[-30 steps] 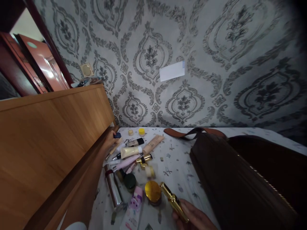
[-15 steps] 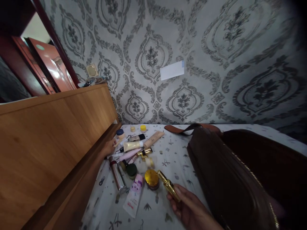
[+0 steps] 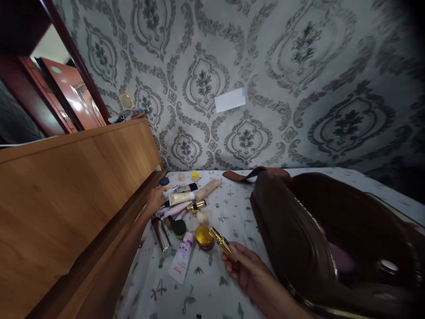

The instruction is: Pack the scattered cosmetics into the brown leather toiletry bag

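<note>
My right hand (image 3: 244, 266) pinches a gold lipstick tube (image 3: 223, 244) above the sheet, its far end beside a gold-lidded jar (image 3: 204, 238). My left hand (image 3: 154, 202) is at the far left of a spread of cosmetics, near a blue-lidded jar (image 3: 164, 182). Its fingers are curled; what they hold is unclear. By it lie a cream tube (image 3: 181, 198), a pink tube (image 3: 177, 209) and another gold lipstick (image 3: 196, 205). Nearer me are a silver cylinder (image 3: 162, 236), a dark green-lidded jar (image 3: 179, 228) and a pink-and-white tube (image 3: 182, 259).
A brown leather bag (image 3: 282, 230) stands unzipped on the right, its strap (image 3: 241, 176) toward the wall. Along the left runs a wooden board (image 3: 83, 181). At the back lie a beige tube (image 3: 207, 189) and a small yellow-lidded jar (image 3: 195, 176).
The view has turned slightly right, showing more of the bag's inside. The pale stick seen at my left fingers no longer shows. My right hand still holds the lipstick tube.
</note>
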The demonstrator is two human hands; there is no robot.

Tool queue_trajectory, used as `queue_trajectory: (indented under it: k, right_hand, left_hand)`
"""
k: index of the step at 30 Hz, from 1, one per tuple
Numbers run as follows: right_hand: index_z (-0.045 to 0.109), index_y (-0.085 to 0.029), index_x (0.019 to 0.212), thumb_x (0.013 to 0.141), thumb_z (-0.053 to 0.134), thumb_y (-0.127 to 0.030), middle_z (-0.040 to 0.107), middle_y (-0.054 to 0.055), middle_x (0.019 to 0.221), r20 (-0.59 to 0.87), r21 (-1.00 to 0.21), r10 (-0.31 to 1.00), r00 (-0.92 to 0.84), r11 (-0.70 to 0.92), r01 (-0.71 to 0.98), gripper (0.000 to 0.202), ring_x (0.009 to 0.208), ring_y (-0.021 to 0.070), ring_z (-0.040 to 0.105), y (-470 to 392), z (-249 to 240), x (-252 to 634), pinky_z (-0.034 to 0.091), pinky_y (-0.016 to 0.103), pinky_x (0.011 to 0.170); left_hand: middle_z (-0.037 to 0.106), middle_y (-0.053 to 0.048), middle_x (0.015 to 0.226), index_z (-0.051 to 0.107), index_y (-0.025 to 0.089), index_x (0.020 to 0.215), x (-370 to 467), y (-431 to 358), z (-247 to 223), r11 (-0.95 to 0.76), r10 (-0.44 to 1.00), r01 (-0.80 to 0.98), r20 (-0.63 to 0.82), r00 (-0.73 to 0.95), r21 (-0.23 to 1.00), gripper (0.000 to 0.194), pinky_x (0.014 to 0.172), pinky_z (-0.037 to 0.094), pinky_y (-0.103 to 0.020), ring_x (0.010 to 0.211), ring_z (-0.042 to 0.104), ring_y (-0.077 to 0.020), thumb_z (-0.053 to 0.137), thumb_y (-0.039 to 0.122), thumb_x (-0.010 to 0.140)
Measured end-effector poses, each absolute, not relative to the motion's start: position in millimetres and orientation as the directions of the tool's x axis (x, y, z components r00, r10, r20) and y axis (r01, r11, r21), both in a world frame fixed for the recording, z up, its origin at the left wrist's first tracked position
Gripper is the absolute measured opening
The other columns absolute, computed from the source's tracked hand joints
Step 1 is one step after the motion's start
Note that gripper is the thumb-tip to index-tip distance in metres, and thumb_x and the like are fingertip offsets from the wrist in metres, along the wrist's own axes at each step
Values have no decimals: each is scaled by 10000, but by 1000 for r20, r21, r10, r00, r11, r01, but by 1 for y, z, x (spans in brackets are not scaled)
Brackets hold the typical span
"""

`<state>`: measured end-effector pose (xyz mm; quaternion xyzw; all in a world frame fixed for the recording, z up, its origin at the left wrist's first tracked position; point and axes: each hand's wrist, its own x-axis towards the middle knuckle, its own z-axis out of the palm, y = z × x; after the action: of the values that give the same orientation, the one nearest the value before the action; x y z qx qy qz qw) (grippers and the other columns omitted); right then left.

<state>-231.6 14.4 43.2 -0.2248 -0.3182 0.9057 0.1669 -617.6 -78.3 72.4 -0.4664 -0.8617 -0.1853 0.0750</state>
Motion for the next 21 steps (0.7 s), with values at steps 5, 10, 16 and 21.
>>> queue_trajectory:
  k: [5, 10, 16, 21]
  right_hand:
    - [720, -184, 754, 484, 950, -494, 706, 17, 690, -264, -660, 427, -865, -734, -161, 471, 592, 95, 574, 14, 43, -230, 457, 189, 559]
    - [702, -176, 771, 501, 949, -477, 701, 14, 686, -227, -671, 425, -876, -720, -175, 474, 584, 93, 578, 14, 41, -230, 460, 189, 554]
    - [690, -168, 784, 517, 946, -463, 714, 24, 694, -190, -675, 422, -886, -712, -195, 473, 582, 97, 595, 13, 40, -228, 469, 188, 547]
    - [707, -161, 801, 577, 935, -402, 723, 24, 709, -187, -632, 425, -885, -742, -223, 400, 603, 90, 610, 15, 36, -228, 491, 169, 565]
  left_hand:
    - [679, -81, 1175, 643, 193, 1171, -595, -76, 65, 363, 853, 892, 289, -435, 271, 316, 1005, 446, -363, 1114, 591, -230, 506, 265, 896]
    - [708, -46, 947, 617, 160, 1174, -585, -85, 64, 406, 843, 861, 239, -482, 306, 327, 828, 513, -322, 873, 647, -186, 399, 300, 975]
    - [675, -61, 1008, 627, 142, 1069, -568, -96, 66, 524, 789, 814, 219, -575, 251, 279, 864, 513, -401, 909, 648, -190, 530, 387, 976]
    - [678, -88, 1068, 573, 189, 1157, -540, -103, 72, 585, 735, 784, 273, -620, 206, 233, 904, 466, -372, 1010, 625, -221, 429, 267, 991]
